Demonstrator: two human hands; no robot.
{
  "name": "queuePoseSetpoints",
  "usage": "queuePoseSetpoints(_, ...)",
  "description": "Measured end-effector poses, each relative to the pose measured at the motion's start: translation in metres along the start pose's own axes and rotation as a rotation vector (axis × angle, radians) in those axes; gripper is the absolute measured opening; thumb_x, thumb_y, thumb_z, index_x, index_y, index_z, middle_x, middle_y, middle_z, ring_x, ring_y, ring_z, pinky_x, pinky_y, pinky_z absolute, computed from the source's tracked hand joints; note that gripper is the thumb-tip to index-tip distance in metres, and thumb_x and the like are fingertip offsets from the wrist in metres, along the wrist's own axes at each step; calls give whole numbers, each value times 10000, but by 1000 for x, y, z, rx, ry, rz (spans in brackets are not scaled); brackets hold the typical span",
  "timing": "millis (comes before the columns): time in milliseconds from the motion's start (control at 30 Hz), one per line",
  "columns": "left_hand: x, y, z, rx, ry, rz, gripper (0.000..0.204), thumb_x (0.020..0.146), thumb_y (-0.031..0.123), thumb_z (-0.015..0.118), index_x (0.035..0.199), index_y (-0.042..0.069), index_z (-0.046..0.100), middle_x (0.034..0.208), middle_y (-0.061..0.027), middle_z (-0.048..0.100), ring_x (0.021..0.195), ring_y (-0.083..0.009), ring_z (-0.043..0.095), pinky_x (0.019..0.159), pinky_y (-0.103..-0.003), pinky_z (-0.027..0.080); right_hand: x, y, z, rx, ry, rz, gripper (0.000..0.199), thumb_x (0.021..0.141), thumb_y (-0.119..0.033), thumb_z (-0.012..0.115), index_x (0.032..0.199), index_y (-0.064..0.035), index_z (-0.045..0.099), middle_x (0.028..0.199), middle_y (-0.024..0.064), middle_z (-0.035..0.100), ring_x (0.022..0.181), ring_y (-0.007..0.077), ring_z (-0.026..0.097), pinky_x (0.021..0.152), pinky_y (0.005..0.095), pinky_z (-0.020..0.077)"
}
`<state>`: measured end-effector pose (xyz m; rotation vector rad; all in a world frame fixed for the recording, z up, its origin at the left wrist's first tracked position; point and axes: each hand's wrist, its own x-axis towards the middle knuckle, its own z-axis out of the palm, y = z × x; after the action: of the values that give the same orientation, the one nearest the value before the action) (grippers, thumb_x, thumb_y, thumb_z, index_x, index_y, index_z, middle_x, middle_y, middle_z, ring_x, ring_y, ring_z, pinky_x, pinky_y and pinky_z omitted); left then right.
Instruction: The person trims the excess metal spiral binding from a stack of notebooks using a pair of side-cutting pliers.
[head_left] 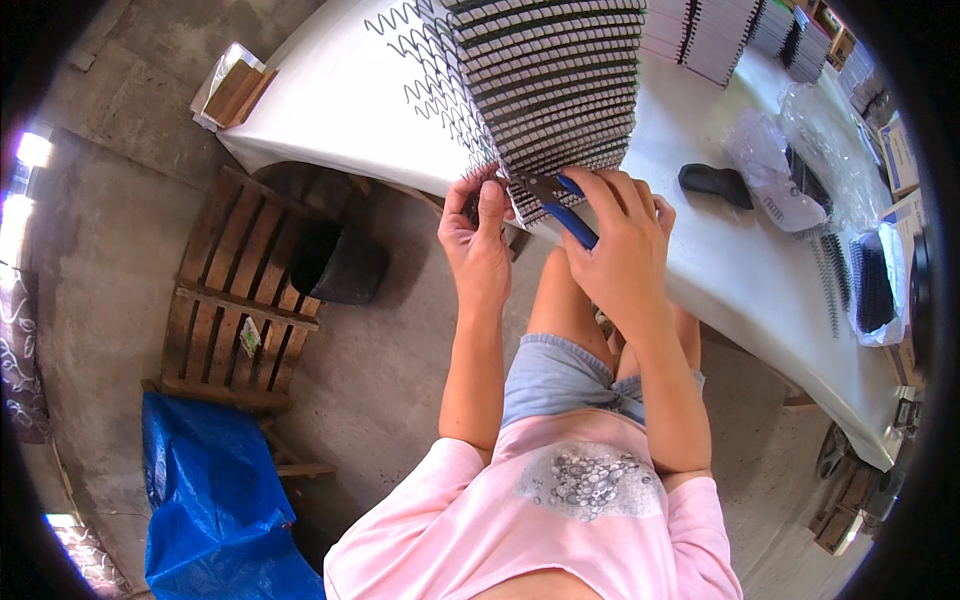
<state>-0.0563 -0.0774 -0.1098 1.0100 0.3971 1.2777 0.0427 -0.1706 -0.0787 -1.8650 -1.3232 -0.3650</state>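
Observation:
A tall stack of spiral-bound notebooks (560,75) stands at the table's near edge in front of me, spines facing me. Long ends of black binding coils (425,85) stick out from its left side. My right hand (625,225) is closed around a pair of blue-handled pliers (572,226). Their dark jaws point left, to the lower left corner of the stack. At that corner my left hand (476,235) pinches a coil end between thumb and fingers. Exactly where the jaws meet the coil is too small to tell.
More notebooks (710,40) stand at the far right of the white table (690,250). A black pouch-like object (715,185), clear plastic bags (775,170) and loose coils (832,285) lie to the right. Left on the floor are a wooden slatted rack (235,290) and a blue tarp (215,490).

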Motion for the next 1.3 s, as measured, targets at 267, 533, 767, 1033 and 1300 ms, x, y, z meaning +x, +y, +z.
queuePoseSetpoints(267, 1, -2, -2, 50, -16, 21, 224, 904, 140, 614, 1059, -17, 568, 911, -30, 596, 753, -60, 504, 650, -183, 404, 2, -5, 1, -124, -4, 4, 463, 642, -160, 750, 1079, -162, 599, 998, -10, 547, 951, 192, 545, 804, 443, 341)
queuePoseSetpoints(533, -1, -5, 1, 94, 28, 75, 186, 917, 139, 595, 1040, 0, 571, 965, -52, 598, 764, -72, 503, 650, -197, 402, 1, 5, 11, -5, -71, 31, 429, 626, -147, 753, 1030, -154, 610, 823, 14, 593, 762, 227, 616, 589, 365, 416)
queuePoseSetpoints(767, -3, 5, -3, -164, 114, 14, 217, 911, 130, 591, 1092, 14, 567, 913, -45, 586, 756, -67, 525, 679, -198, 453, 4, 1, -1, -15, -32, 17, 449, 622, -147, 755, 1046, -161, 609, 894, -4, 589, 855, 220, 599, 723, 382, 414)
queuePoseSetpoints(1033, 2, 17, -4, -65, -48, -22, 338, 900, 81, 592, 1203, -47, 514, 889, -55, 594, 719, -72, 505, 632, -191, 409, 10, -9, -10, -211, 11, -37, 476, 634, -206, 767, 1077, -170, 599, 978, -8, 556, 946, 193, 544, 793, 451, 360)
queuePoseSetpoints(1300, 5, 14, 5, -46, -43, 19, 292, 925, 136, 578, 1148, -48, 535, 848, -45, 585, 708, -83, 501, 599, -187, 398, 12, -19, -12, -224, -25, -17, 437, 622, -209, 767, 1025, -163, 604, 914, -15, 540, 898, 181, 539, 741, 430, 354)
